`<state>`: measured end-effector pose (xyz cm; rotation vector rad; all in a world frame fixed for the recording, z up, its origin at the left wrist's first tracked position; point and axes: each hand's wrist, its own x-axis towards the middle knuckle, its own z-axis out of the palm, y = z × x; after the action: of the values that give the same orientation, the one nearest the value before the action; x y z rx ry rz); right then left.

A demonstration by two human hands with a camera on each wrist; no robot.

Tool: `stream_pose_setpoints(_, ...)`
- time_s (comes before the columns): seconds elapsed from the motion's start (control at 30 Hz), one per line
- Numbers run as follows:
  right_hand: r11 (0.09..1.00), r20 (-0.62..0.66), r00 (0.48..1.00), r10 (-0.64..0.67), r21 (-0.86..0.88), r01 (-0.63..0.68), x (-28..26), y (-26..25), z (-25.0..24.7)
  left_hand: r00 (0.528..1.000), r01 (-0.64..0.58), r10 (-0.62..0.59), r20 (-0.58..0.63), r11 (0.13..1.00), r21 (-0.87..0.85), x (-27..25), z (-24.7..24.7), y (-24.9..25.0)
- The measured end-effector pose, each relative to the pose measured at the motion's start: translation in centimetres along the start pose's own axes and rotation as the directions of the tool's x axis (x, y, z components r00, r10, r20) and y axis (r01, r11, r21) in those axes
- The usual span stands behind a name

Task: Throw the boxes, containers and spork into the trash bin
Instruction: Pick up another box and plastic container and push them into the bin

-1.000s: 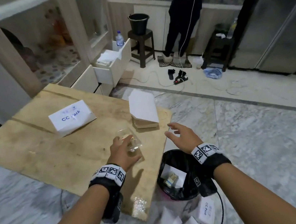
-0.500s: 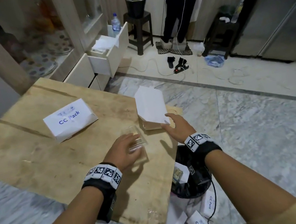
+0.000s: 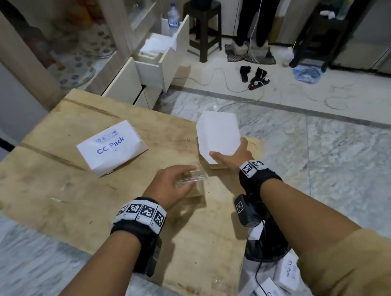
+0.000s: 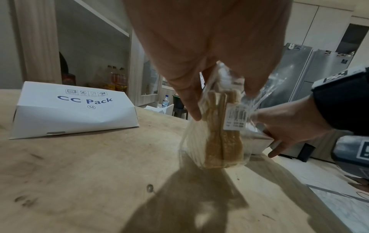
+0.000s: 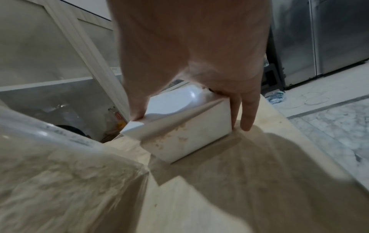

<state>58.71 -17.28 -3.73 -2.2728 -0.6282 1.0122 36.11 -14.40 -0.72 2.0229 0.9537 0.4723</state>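
Note:
A clear plastic pack of wooden sporks [image 4: 217, 130] hangs upright just over the wooden table [image 3: 72, 201], pinched at its top by my left hand [image 4: 221, 104]. From the head camera the same pack [image 3: 190, 180] sits under my left hand [image 3: 181, 182]. My right hand [image 3: 230, 153] grips a plain white box [image 3: 217, 132] at the table's right edge, thumb on one side and fingers on the other [image 5: 245, 110]. The box [image 5: 185, 126] rests on the wood. A white CC Pack box [image 3: 112, 147] lies further left. The black trash bin [image 3: 266, 242] stands below my right forearm.
Several CC Pack boxes [image 3: 288, 274] lie on the marble floor beside the bin. An open drawer [image 3: 160, 60], a stool with a black bucket [image 3: 203, 10], cables [image 3: 255, 82] and a standing person [image 3: 257, 3] are beyond the table.
My right hand went from above the bin to the white box and took hold of it. My left hand raised the spork pack upright off the table.

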Motion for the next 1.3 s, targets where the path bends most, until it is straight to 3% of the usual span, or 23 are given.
stream_pose_setpoints(0.23, 0.995, -0.048, 0.998, 0.051, -0.081, -0.055, -0.1, 0.1, 0.9, 1.0, 0.005, -0.005, -0.015, 1.0, 0.003, -0.2, -0.8, -0.3)
stream_pose_setpoints(0.7, 0.981, -0.147, 0.971, -0.19, 0.004, 0.193, -3.2, 2.5, -1.4, 0.993, 0.017, -0.018, -0.116, 1.0, -0.002, -0.6, -2.3, 1.9)
stream_pose_setpoints(1.03, 0.952, -0.277, 0.917, -0.286, 0.027, 0.305, -8.1, 8.9, -7.1, 0.995, 0.062, -0.07, -0.065, 0.991, -0.118, -1.9, 0.5, 5.2)
stream_pose_setpoints(1.3, 0.958, -0.342, 0.901, -0.268, 0.003, 0.286, -12.4, 17.4, -12.4, 0.997, 0.065, -0.069, -0.022, 0.986, -0.153, -4.3, 6.4, 11.3)
